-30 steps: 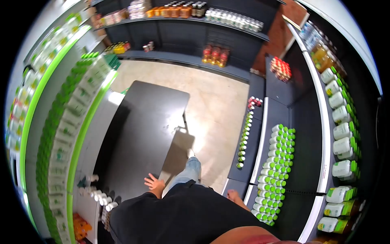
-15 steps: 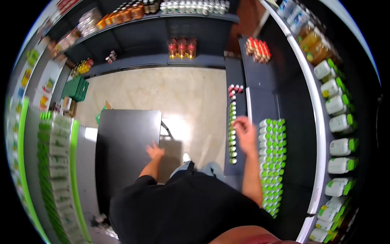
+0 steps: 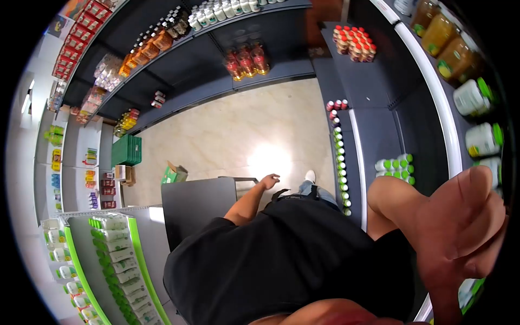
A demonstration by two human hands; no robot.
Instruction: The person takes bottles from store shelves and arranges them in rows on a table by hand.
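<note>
Dark shelving lines the back and right of a shop-like room with a pale, glossy floor [image 3: 216, 122], while white shelving with green edge strips stands on the left. Near its green-edged lower shelf, a dark surface [image 3: 198, 203] reaches forward, its near end hidden by the person's black shirt [image 3: 271, 265].

Both hands are well apart. To the right of the surface's far right corner, the left hand [image 3: 269, 181] hangs above the floor, its fingers loosely spread and nothing visible in it. Very close to the camera, the right hand [image 3: 463, 222] is bent with curled fingers in front of the right-hand shelving; whether it grips or touches anything cannot be told.

Nearest to it in view are the white jars with green lids [image 3: 483, 140], lined up along the front edge of the upper right shelf and partly covered by the hand. Farther along that edge stand large amber bottles [image 3: 457, 57]. On the lower right shelf, white bottles with green caps [image 3: 395, 168] are grouped beyond the bent arm, and red-capped bottles [image 3: 355, 44] cluster toward the far end. A row of small bottles [image 3: 340, 160] follows the low ledge in front, with red ones at its far end.
</note>
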